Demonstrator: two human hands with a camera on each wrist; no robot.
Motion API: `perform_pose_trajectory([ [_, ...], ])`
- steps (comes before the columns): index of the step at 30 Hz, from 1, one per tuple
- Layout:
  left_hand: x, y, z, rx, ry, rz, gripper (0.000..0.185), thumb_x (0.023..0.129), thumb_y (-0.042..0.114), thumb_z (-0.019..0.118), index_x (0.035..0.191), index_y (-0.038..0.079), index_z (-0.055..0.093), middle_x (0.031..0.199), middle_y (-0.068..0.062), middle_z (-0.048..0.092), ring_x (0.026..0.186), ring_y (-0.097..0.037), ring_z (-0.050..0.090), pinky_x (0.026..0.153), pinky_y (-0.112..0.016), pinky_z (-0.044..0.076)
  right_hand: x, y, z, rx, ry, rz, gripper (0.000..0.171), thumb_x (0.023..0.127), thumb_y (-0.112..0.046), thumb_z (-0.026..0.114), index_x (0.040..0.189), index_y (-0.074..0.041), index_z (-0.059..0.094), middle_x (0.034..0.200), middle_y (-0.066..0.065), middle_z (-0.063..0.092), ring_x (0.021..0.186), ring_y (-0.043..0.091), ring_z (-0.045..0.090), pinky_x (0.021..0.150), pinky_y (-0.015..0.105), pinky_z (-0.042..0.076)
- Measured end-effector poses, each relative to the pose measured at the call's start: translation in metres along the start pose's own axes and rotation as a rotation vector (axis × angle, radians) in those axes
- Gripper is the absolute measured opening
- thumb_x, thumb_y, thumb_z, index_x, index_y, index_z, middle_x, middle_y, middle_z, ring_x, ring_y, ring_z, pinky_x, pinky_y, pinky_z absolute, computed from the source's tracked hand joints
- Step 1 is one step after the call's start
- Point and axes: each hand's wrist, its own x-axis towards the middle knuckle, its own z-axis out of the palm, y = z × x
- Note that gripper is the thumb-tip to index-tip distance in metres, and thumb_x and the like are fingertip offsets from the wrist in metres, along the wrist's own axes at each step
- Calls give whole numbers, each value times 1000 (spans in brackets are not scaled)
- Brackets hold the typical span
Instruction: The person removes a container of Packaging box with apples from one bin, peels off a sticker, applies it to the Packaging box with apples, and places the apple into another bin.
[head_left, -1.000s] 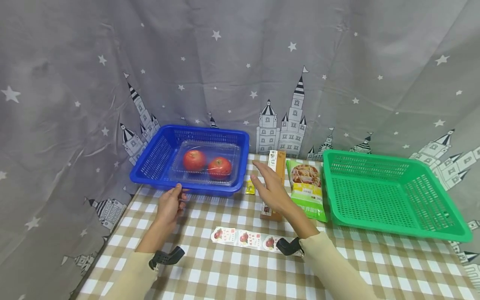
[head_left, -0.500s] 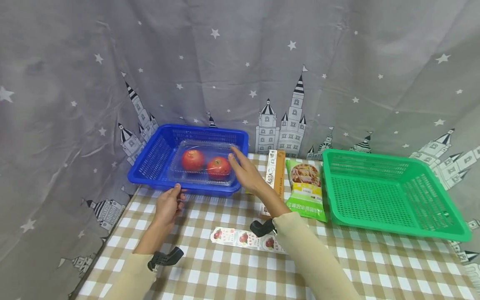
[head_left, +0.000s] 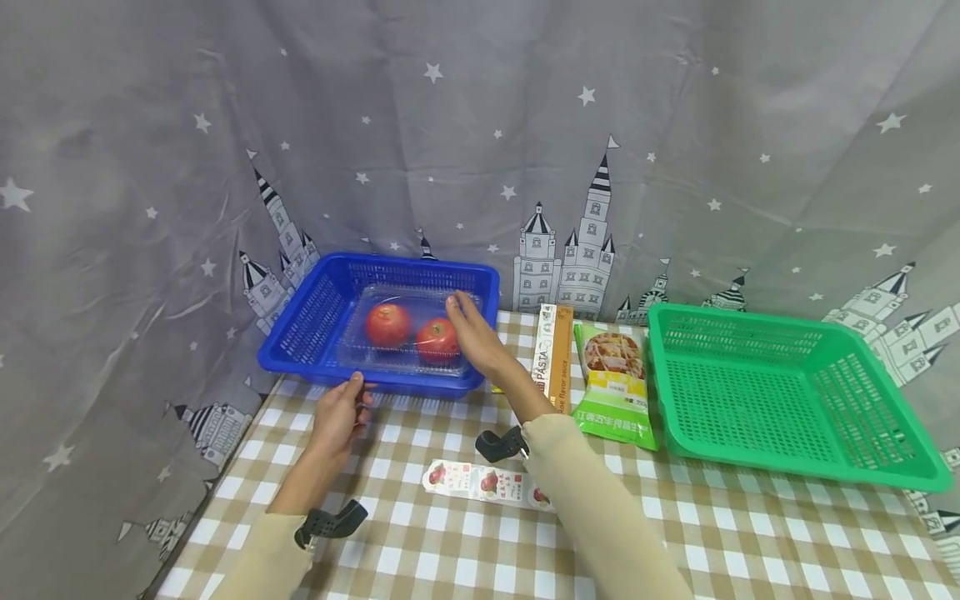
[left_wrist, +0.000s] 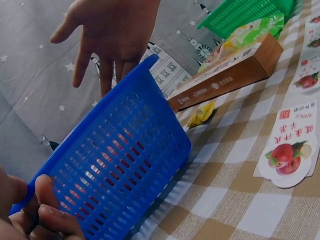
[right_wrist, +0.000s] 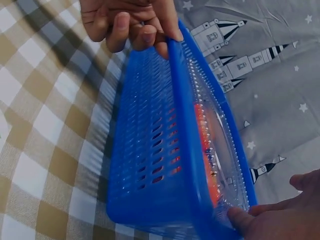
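A blue basket (head_left: 300,365) stands at the left of the table. Inside lies a clear plastic box (head_left: 412,298) with two red apples, one on the left (head_left: 387,326) and one on the right (head_left: 437,342). My left hand (head_left: 337,417) pinches the basket's near rim, thumb on top and fingers curled below, as the left wrist view shows. My right hand (head_left: 480,340) reaches over the right end of the box with its fingers extended and spread, partly covering the right apple. Low in the right wrist view, the right thumb (right_wrist: 241,220) is right at the box's edge.
Right of the basket lie a small yellow packet (left_wrist: 201,114), a long pasta box (head_left: 553,358) and a green food bag (head_left: 615,392). A green basket (head_left: 750,467) stands further right. A strip of apple labels (head_left: 487,483) lies in front, partly under the right sleeve.
My right hand has moved left from above the pasta box to over the clear box in the blue basket. My left hand stays on the rim.
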Motion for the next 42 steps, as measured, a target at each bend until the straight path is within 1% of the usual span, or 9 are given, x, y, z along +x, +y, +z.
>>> perform_pose_trajectory([
  [6,-1,0,-2,-32,-4,3,37,106,35,45,97,4,63,68,6,52,49,-3,41,39,-16,30,5,-6,6,13,-43,38,76,101,-62,26,159,-14,11,162,7,13,147,25,11,117,44,9],
  [14,-1,0,-1,-36,-14,0,36,106,35,45,95,6,63,68,6,52,49,-3,41,40,-16,31,9,-4,9,40,-63,58,76,101,-61,29,159,-17,9,163,6,11,148,26,9,117,47,9],
  [17,-1,0,-1,-38,-20,-8,35,106,35,45,94,7,63,68,6,52,49,-3,42,40,-16,31,12,-2,11,43,-40,52,72,102,-57,31,159,-16,13,162,8,15,147,28,11,117,49,10],
  [21,-1,1,-1,-36,-14,-7,37,105,36,45,96,6,63,68,6,52,49,-3,42,40,-16,31,15,-1,16,30,-4,65,68,104,-48,36,158,-12,16,160,16,20,146,32,14,116,50,13],
  [28,0,1,-3,-37,-23,-10,38,106,35,44,99,3,62,68,6,52,50,-3,42,41,-16,31,15,-2,29,-23,60,150,71,102,-36,45,156,-3,14,157,25,22,145,40,14,115,53,16],
  [31,0,0,-2,-39,-29,-12,36,106,35,44,97,4,62,68,6,52,50,-3,41,41,-16,30,15,-3,32,-37,77,194,74,100,-34,48,155,2,13,157,25,21,145,40,15,116,50,17],
  [34,0,0,-1,-32,-33,-15,35,106,36,45,96,6,62,68,6,52,51,-4,42,41,-16,30,14,-5,32,-34,72,232,77,100,-32,51,154,5,11,157,24,22,143,37,20,115,45,22],
  [39,-1,0,-1,-19,-31,-16,36,106,36,44,98,5,61,69,6,54,51,-5,45,40,-16,33,14,-8,34,-28,64,273,81,98,-29,59,156,0,10,155,24,26,142,37,24,113,46,26],
  [42,-1,-1,-1,-22,-31,-8,35,106,36,44,95,7,62,69,5,54,53,-6,47,40,-15,33,15,-6,36,-24,67,283,81,97,-29,61,156,-3,12,154,24,29,141,37,27,112,47,28],
])
